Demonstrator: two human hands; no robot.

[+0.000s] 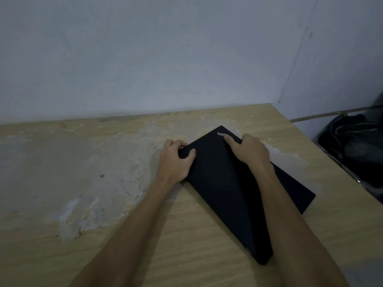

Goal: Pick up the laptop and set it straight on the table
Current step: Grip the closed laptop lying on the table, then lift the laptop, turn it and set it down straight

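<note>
A closed black laptop [226, 187] with a ThinkPad logo lies askew on the wooden table [103, 224], turned diagonally with one corner pointing at the wall. My left hand [174, 160] grips its left corner, thumb on the lid and fingers curled under the edge. My right hand [248, 150] holds the far right edge near the logo, thumb on top. My right forearm crosses over the lid and hides part of it.
The tabletop has a large worn, whitish patch [93, 172] left of the laptop. A pale wall [165, 59] stands right behind the table. Past the table's right edge sits a dark bin or bag with cables [352, 146].
</note>
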